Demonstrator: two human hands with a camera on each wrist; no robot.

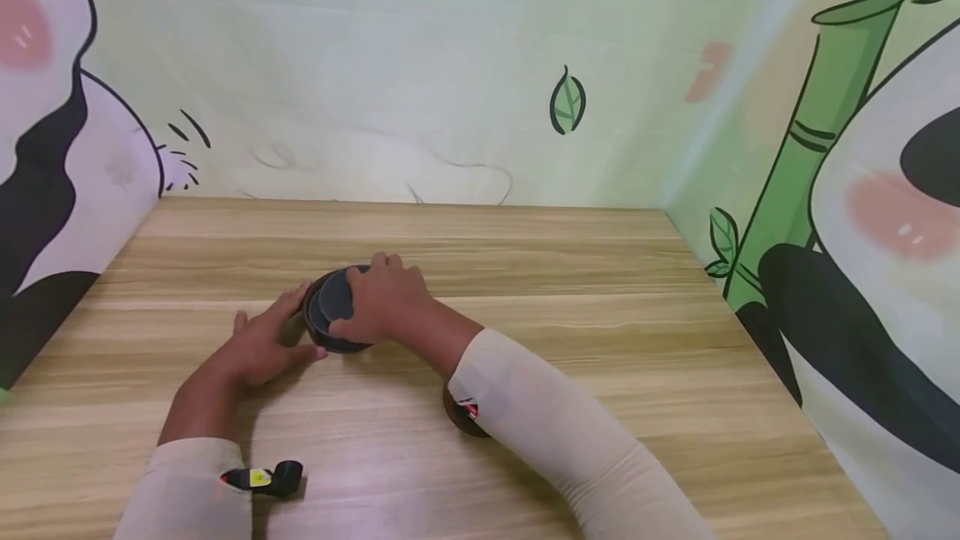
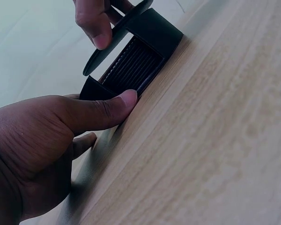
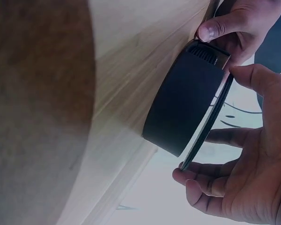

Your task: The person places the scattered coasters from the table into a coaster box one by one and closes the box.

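Note:
A round dark coaster holder [image 3: 185, 101] stands on the wooden table, left of centre in the head view. Through an opening in its side, several thin stacked dark edges show in the left wrist view. My left hand [image 1: 262, 348] grips the holder's left side, thumb at the opening and fingers behind. Above the holder, my right hand [image 1: 386, 302] holds a thin round dark coaster [image 2: 96, 61] by opposite edges, thumb on the near side and fingers on the far side. The coaster is slightly tilted, with a narrow gap between it and the holder's top.
A brown round object [image 1: 459, 417] lies on the table [image 1: 570, 265], partly hidden under my right forearm. A small black wrist camera [image 1: 285, 477] sticks out from my left sleeve. Printed walls [image 1: 450, 107] with pandas and bamboo border the table's back and sides.

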